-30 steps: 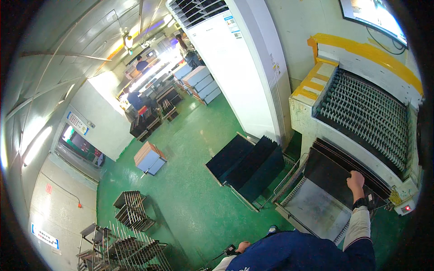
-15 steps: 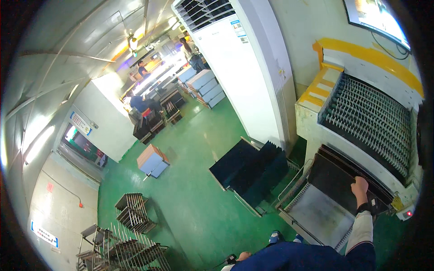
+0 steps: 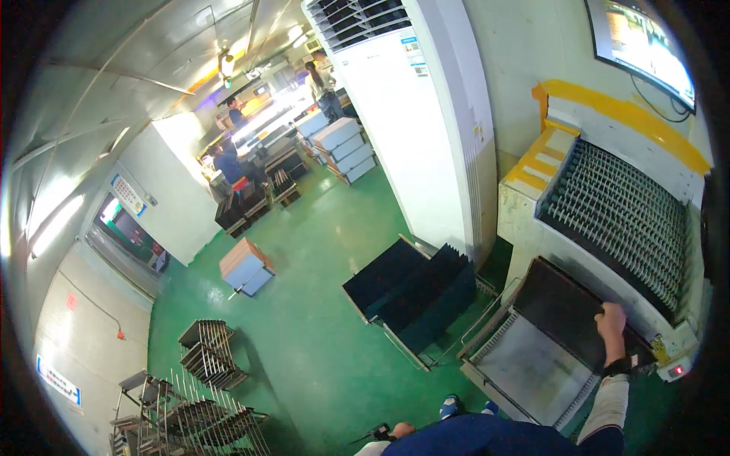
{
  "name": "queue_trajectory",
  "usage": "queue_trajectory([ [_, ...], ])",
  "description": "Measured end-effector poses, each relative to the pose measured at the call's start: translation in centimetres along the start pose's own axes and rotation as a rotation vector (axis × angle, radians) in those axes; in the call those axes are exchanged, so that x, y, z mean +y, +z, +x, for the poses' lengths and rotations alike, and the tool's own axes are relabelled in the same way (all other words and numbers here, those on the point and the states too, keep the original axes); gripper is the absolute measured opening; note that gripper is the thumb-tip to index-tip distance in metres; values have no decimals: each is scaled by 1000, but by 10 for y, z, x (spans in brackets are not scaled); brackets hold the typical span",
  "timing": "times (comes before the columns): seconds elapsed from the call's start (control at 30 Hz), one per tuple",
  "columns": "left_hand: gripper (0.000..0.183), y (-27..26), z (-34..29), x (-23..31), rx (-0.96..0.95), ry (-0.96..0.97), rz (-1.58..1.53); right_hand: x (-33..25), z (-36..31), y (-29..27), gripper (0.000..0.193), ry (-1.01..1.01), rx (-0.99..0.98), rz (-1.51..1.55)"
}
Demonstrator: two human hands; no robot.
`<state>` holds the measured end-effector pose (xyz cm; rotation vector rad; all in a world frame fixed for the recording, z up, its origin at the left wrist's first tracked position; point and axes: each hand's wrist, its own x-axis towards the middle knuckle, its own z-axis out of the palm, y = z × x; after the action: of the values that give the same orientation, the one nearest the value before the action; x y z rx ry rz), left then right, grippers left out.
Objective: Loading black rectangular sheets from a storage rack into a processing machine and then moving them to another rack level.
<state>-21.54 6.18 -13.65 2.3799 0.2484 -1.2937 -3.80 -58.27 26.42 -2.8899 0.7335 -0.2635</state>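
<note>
My right hand (image 3: pixel 610 323) has its fingers curled over the upper edge of a dark, flat panel (image 3: pixel 566 300). A dark band is around that wrist. The panel leans at the back of a metal rack (image 3: pixel 490 372) with toothed side rails and a pale grey base (image 3: pixel 536 361). At the lower edge, only part of my left hand (image 3: pixel 401 431) shows, low in front of my body. Beside it is a small black device (image 3: pixel 377 432); the fingers are hidden, so I cannot tell whether they hold it.
A white machine (image 3: pixel 521 220) with rows of rollers (image 3: pixel 616 220) stands behind the rack. Left of it is another rack of black panels (image 3: pixel 426 296), below a tall white air conditioner (image 3: pixel 403 129). Metal racks (image 3: pixel 190 418) and a box (image 3: pixel 247 266) stand on the green floor (image 3: pixel 319 304). People work far back.
The view has shifted slightly. My right hand stays at the panel's edge. The dark layers at the rack's back, fanned apart before, now look closer together.
</note>
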Motion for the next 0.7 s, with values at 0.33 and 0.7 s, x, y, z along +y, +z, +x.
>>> queue_trajectory([
  [0.33,25,-97,-74,128,114,448,83,80,-15,-150,42,51,421,351],
  [0.7,28,-101,-49,132,82,403,192,88,-28,-168,39,487,304,2027],
])
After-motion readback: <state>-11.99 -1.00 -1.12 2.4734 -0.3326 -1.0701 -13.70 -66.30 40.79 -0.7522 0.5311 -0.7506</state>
